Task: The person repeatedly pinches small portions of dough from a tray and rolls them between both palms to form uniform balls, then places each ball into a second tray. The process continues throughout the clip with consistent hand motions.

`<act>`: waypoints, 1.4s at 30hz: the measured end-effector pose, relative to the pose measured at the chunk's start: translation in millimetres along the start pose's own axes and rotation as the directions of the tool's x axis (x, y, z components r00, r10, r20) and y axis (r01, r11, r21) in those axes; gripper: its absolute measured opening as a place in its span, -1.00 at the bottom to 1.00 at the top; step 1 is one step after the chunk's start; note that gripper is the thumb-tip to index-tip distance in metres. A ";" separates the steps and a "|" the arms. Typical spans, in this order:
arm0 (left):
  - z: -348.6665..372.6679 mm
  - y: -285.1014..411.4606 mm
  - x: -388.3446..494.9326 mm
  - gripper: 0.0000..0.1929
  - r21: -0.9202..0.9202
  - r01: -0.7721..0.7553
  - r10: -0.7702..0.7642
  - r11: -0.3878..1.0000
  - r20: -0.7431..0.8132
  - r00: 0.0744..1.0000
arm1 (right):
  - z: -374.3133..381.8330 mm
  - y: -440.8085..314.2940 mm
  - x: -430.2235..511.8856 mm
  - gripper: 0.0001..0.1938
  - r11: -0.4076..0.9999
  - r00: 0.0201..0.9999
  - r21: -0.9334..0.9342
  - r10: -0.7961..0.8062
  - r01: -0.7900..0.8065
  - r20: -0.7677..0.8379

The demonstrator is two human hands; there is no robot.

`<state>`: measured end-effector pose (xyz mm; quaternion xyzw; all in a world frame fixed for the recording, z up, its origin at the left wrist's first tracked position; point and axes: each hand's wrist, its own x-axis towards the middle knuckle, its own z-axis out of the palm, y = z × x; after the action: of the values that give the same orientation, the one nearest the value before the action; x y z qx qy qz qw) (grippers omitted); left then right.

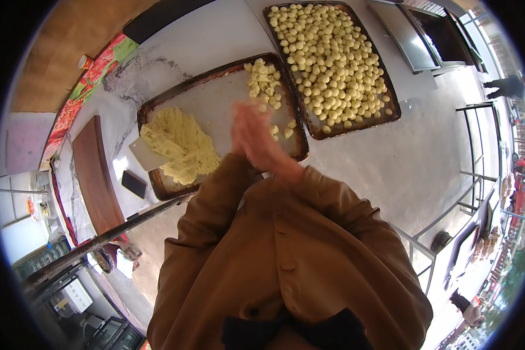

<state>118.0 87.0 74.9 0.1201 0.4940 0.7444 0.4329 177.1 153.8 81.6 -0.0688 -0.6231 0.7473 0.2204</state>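
Observation:
Palm to palm, my left hand (236, 142) and my right hand (264, 142) are pressed together above a dark-rimmed baking tray (218, 94). Both are blurred, and whatever may lie between the palms is hidden. A large mound of crumbly yellow dough (181, 144) rests on the tray's left side, with a pale dough scraper (145, 155) against its left edge. Small torn dough pieces (261, 78) lie at the tray's far right, and a few more dough lumps (290, 129) sit just right of my hands. A second tray (393, 105) alongside holds many round dough balls (332, 61).
On the marble-patterned counter (157, 61) left of the trays lie a phone (134, 183) and a dark wooden board (97, 175). A paper cup (85, 62) stands farther off. A metal bar (113, 238) runs along the near left. Metal frames (477, 175) stand at right; people are in the distance.

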 end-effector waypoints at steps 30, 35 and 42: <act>8.6 3.7 9.6 -0.52 -0.144 0.127 -0.170 0.981 -0.350 0.921 | -5.2 20.5 -20.5 -0.49 0.927 0.930 -0.099 0.351 -0.362 -0.112; 11.3 17.6 19.1 -0.53 0.561 -0.238 0.379 0.792 -0.148 0.913 | -24.4 22.1 -3.5 -0.54 0.795 0.861 0.464 0.495 -0.392 -0.120; -76.2 -4.8 4.3 -0.74 0.025 -0.073 0.073 0.997 -0.584 0.808 | -103.5 24.9 74.9 -0.48 0.552 0.833 0.822 0.383 0.141 -0.400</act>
<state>71.7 42.8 33.0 -0.0952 0.5985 0.7610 0.2313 143.2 275.0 48.4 -0.2088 -0.1042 0.9123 0.3366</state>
